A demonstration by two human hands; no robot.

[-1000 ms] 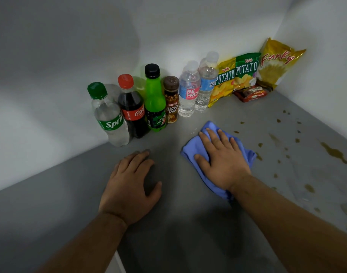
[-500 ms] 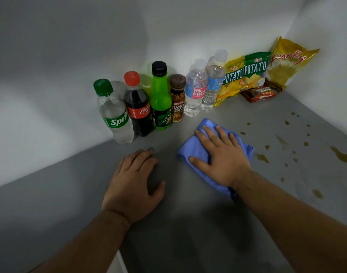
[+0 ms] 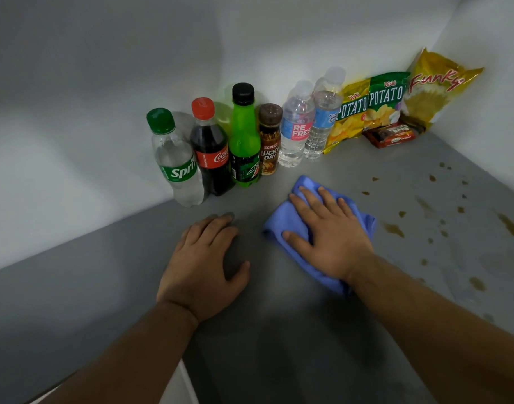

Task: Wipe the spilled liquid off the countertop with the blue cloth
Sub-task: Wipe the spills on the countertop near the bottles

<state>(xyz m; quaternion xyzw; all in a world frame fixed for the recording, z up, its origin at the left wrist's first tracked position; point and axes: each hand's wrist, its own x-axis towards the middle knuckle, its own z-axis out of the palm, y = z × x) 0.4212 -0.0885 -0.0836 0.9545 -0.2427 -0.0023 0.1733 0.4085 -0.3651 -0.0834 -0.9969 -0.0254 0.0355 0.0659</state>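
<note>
A blue cloth lies bunched on the grey countertop, a little in front of the bottles. My right hand presses flat on top of it, fingers spread and pointing towards the back wall. Brown drops and streaks of spilled liquid dot the counter to the right of the cloth, with a larger streak at the right edge. My left hand rests palm down on the bare counter to the left of the cloth, holding nothing.
Along the back wall stand a Sprite bottle, a cola bottle, a green soda bottle, a small coffee bottle and two water bottles. Chip bags and a brown snack pack fill the corner.
My right hand has slid the cloth slightly to the left, away from the brown drops. My left hand has stayed in place.
</note>
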